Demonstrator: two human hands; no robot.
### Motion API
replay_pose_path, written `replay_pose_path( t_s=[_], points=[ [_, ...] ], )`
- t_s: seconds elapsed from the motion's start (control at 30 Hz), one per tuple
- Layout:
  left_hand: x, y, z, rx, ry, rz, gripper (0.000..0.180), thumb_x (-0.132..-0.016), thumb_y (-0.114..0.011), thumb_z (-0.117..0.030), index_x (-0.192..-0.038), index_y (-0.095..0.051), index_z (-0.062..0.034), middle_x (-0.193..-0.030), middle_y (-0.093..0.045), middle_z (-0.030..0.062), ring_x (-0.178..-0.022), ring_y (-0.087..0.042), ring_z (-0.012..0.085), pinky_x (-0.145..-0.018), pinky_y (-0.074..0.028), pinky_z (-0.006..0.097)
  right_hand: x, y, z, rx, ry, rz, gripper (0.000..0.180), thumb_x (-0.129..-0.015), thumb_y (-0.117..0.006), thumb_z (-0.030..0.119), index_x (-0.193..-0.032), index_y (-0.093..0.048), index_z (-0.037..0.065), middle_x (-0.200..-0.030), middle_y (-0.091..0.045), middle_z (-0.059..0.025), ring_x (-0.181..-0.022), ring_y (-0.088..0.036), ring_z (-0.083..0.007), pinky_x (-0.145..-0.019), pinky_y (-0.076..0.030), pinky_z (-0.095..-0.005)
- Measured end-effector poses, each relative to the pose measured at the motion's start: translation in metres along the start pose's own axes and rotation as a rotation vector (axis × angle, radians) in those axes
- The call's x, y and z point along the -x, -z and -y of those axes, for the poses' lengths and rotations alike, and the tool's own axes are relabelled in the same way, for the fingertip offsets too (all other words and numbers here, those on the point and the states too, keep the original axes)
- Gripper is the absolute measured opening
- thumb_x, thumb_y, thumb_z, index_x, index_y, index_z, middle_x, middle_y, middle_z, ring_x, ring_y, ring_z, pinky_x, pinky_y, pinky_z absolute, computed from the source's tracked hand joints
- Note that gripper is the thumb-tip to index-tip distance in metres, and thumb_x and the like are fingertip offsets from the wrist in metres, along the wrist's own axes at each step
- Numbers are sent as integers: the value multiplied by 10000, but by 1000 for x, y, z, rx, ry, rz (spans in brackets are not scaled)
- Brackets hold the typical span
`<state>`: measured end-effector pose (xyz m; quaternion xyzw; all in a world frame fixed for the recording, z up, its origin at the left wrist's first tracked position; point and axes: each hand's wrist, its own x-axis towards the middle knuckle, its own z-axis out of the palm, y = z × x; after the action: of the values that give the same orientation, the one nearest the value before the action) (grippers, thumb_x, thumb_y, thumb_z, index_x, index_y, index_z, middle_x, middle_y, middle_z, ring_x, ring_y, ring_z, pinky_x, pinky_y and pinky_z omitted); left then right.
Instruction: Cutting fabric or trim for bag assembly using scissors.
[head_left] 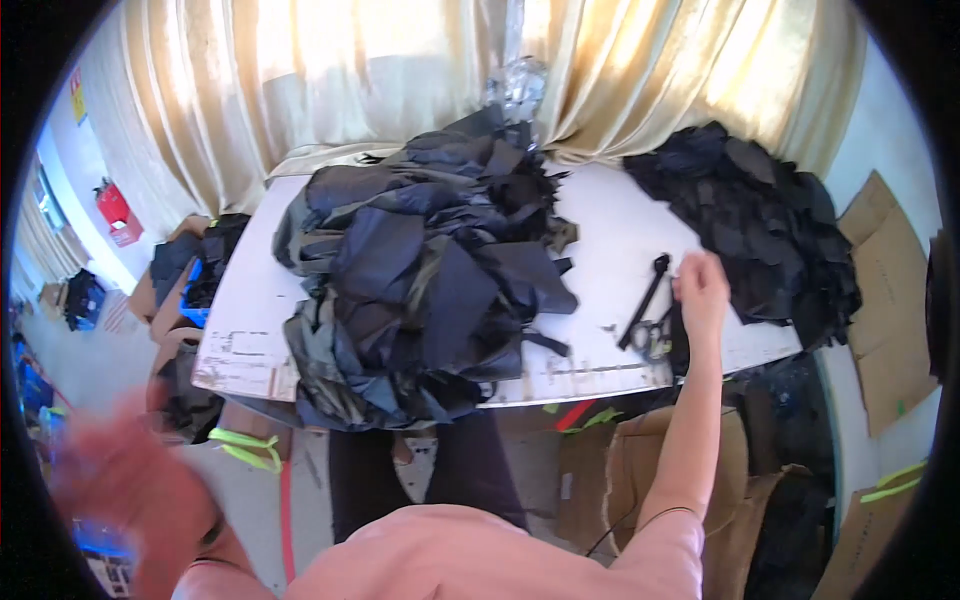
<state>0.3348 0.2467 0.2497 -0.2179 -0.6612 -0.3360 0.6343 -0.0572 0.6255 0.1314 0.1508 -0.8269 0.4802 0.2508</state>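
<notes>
Here, your right hand [703,278] lies beside the black fabric pile [765,225]; your left hand [135,470] blurs; finger closure indeterminable for both.

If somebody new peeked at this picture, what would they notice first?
Probably the big heap of dark cloth in the middle of the white table, with a second black heap at the table's right. Between the heaps is the person's right hand, while the left hand is a pinkish blur at the lower left. Pale curtains glow behind the table.
</notes>
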Motion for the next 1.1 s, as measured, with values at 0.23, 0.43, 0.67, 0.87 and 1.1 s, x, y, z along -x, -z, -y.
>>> replay_pose_path(
  t_s=[0.23,0.43,0.67,0.87,1.1],
  points=[
    [231,-13,136,-454,733,1170,935,-726,-684,-601,-1459,-298,-167,-1503,-151,277,-1397,-153,452,-1035,-137,691,61,-50,-208,786,-319,319,394,-784,-648,296,-975,-582,-43,-952,-630,-270,-964,-589,-432,-849,-471,-493],
    [296,-30,194,-523,653,1220,901,-767,-576,-670,-1468,-272,-193,-1414,-319,295,-1334,-289,458,-1021,-149,715,71,-68,-221,833,-566,187,664,-723,-762,277,-1173,-408,-59,-1162,-537,-291,-1078,-533,-467,-909,-467,-463],
    [302,-52,265,-290,630,1231,900,-771,-600,-649,-1478,-259,-208,-1353,-394,277,-1299,-336,444,-1045,-95,700,74,-31,-226,575,-736,200,301,-690,-736,134,-860,-541,-21,-808,-612,-171,-716,-613,-321,-600,-469,-424],
    [280,-19,267,139,830,1079,581,-843,-637,-476,-1342,-505,-211,-1213,-534,175,-1241,-441,331,-1068,-180,575,137,-35,-131,-529,-1080,277,171,-828,-656,112,-974,-613,36,-752,-572,-25,-651,-559,-141,-505,-447,-290],
    [213,-7,227,-218,884,435,406,-762,-758,-304,-1034,-577,-64,-812,-556,113,-741,-571,252,-631,-458,344,178,-90,43,-655,-724,231,230,-787,-666,7,-935,-507,81,-813,-530,-24,-742,-539,-147,-682,-441,-273]
  ],
)
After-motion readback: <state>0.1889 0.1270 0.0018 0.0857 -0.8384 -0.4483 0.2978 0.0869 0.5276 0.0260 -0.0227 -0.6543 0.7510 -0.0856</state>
